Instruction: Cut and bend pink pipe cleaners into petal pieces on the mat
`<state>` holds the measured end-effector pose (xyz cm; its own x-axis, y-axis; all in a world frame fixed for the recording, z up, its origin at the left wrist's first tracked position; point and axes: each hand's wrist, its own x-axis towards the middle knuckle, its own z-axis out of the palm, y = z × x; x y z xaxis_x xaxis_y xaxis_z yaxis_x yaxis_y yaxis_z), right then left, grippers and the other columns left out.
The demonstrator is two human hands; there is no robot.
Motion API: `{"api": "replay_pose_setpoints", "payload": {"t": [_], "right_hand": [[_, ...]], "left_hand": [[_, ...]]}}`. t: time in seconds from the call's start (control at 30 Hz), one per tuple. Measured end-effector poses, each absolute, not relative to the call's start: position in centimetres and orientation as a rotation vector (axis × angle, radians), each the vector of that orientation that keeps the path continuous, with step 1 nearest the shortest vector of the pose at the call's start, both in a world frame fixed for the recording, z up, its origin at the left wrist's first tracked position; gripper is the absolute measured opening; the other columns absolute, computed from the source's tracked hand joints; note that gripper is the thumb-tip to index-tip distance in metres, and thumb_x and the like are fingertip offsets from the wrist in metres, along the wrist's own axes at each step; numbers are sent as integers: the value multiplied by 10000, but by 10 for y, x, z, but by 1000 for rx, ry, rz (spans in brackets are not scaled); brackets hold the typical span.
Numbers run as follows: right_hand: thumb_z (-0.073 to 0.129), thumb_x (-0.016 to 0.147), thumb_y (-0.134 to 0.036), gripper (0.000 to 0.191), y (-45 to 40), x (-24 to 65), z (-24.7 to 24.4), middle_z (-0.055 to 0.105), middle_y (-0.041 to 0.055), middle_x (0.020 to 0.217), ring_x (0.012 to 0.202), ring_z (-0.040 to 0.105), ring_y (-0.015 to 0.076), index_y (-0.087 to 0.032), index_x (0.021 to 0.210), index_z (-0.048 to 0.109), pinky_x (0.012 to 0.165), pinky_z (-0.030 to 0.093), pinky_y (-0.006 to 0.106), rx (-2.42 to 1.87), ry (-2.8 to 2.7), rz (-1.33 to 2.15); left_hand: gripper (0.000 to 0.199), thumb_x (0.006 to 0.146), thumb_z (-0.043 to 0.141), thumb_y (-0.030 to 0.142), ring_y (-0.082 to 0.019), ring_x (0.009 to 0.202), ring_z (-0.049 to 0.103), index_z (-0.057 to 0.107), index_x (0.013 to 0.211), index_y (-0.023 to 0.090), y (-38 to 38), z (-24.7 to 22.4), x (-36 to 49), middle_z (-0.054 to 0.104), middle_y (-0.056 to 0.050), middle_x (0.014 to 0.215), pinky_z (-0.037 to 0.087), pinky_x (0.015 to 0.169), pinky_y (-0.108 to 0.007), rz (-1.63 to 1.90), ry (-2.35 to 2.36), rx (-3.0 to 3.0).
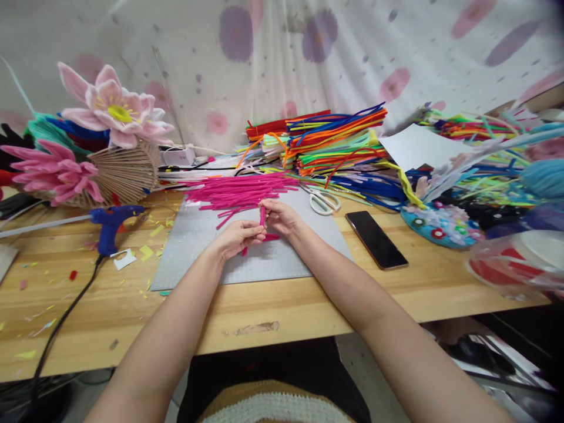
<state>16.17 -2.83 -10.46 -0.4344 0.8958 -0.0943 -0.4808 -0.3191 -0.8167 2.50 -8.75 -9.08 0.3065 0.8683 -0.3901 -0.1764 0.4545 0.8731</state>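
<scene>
Between my two hands a short magenta pipe cleaner (262, 216) stands nearly upright above the grey cutting mat (194, 258). My left hand (240, 238) pinches its lower end, and the fingertips of my right hand (279, 216) close on its upper end. Just beyond my fingers lies a wide pile of magenta pipe cleaners (238, 191), spread across the back of the mat. Short magenta pieces also lie under my hands, partly hidden by the fingers.
White-handled scissors (324, 201) lie at the mat's back right, with a black phone (376, 239) beyond its right edge. A blue glue gun (112, 226) stands at left near pink fuzzy flowers (118, 111). Colourful pipe cleaner bundles (335, 141) line the back; a plastic tub (520, 258) sits far right.
</scene>
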Motion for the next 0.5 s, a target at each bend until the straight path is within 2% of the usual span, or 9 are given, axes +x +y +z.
{"api": "replay_pose_setpoints", "payload": {"t": [0.13,0.27,0.37,0.5], "right_hand": [[660,565,-202,91,-23,165,-106,506,-41,561,519,406,56,-162,632,613,518,345,200,-710,-957,1795],[675,586,-281,213,-19,185,-98,592,-18,706,615,491,77,-187,774,636,549,357,208,-859,-1198,1711],[661,596,-269,246,-20,210,-83,627,3,797,662,523,87,-185,824,623,576,370,216,-1018,-1419,1490],[551,654,-191,226,-37,256,-63,652,63,885,791,580,147,-166,877,578,664,413,272,-1177,-1641,1043]], "left_hand": [[170,632,693,213,-90,562,580,642,756,109,-84,-99,20,652,-47,672,481,546,-194,891,1093,991],[217,669,626,327,-118,591,554,659,789,149,-78,-103,11,655,-37,695,442,569,-229,1066,1362,1396],[212,707,570,359,-154,688,558,683,773,192,-77,-101,5,653,-37,738,416,653,-261,933,1646,1764],[244,739,527,400,-191,823,553,692,785,226,-80,-99,3,614,-46,909,398,682,-284,721,1870,1995]]}}
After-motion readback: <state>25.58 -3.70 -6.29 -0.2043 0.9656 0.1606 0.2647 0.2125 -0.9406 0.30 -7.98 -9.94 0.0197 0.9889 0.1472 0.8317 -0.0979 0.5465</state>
